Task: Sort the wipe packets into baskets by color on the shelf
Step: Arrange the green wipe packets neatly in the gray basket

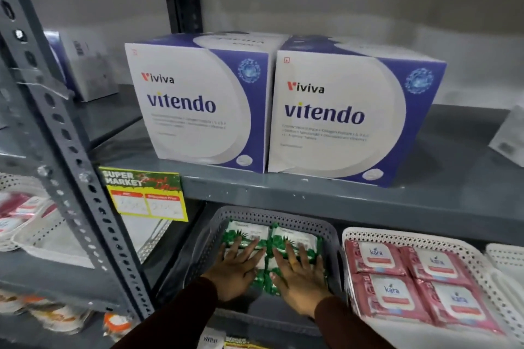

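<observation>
So both my hands are flat on the green wipe packets (272, 238) right now, fingers spread, palms down, not pinching anything. My left hand (236, 266) covers the left stack and my right hand (297, 275) the right one, thumbs nearly meeting in the middle. The packets sit in the grey basket (209, 238) on the lower shelf, dead center in front of me.

Looks to me like this is the tidy-up step: press evenly so the packs lie flat and square. I'd push from the heel of the palm, not the fingertips, since these soft packs will probably slide and bunch toward the back wall at 12 o'clock. The shelf edge above hangs low over the basket, so keep the knuckles down.

At 3 o'clock, just beside the grey basket, the pink packets (419, 280) fill a white basket (368, 234), two by two, already neat. At 9 o'clock, past the grey upright (73, 167), another white basket (17, 238) holds more pink-red packs, blurry though.

Further up at 12, two Vitendo boxes (272, 110) stand touching on the upper shelf.
</observation>
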